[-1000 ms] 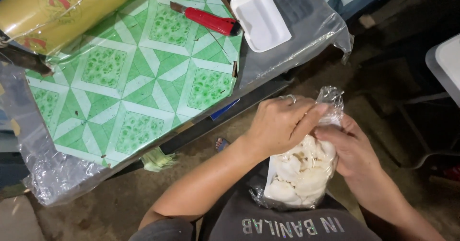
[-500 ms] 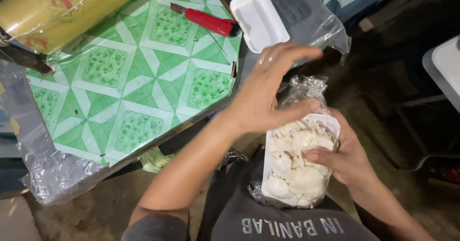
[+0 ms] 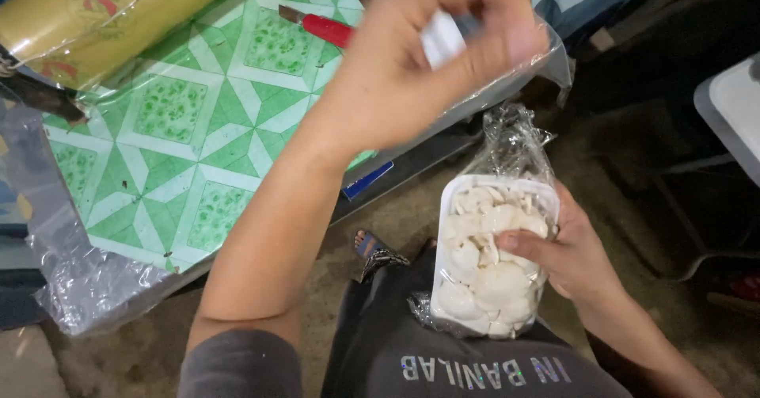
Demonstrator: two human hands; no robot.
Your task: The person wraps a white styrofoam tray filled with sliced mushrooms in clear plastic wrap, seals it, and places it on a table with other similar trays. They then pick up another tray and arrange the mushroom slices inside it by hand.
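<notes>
White tray of mushrooms [image 3: 491,255], plastic-wrapped, lower centre: right hand [image 3: 574,255] fingers curled around it, thumb on top. Left hand [image 3: 427,57] raised upper centre, fingers loosely bent, holding nothing visible.

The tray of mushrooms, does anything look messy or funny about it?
A little. The plastic wrap sticks up in a crumpled bunch at the far end of the white tray, not smoothed over the mushrooms. The right hand holds the tray; nothing has spilled.
</notes>
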